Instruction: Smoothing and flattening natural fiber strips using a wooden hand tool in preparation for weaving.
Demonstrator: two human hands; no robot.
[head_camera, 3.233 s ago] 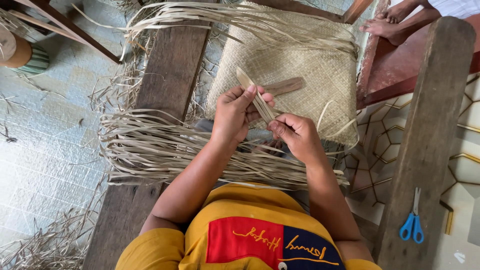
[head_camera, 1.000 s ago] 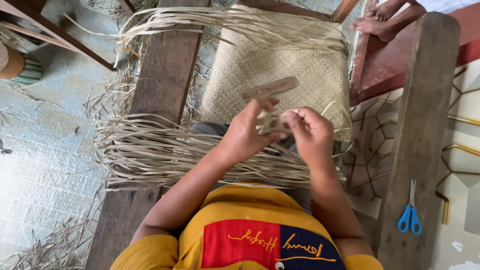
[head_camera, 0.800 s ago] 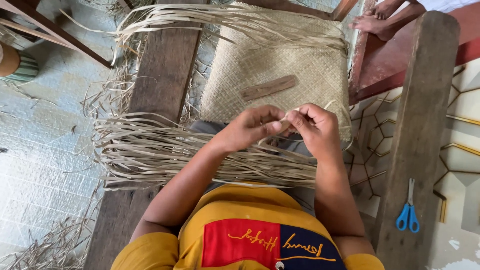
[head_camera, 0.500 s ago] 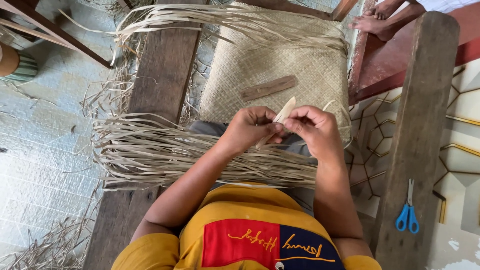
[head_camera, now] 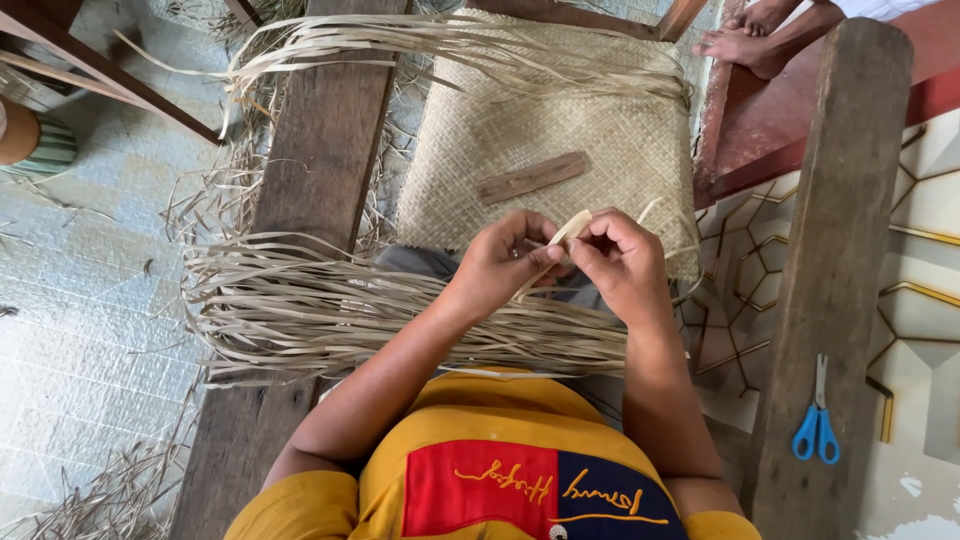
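both hands pinch one pale leaf strip [head_camera: 562, 243], left hand [head_camera: 503, 262] and right hand [head_camera: 622, 262] closed on it together, just above the near edge of the woven mat [head_camera: 560, 130]. the mat spreads between two wooden beams [head_camera: 310, 170], loose strands [head_camera: 380, 315] fanning across the lap below. a flat wooden stick [head_camera: 532, 177] lies on the mat, apart from the hands. blue scissors [head_camera: 816, 425] rest on the right beam.
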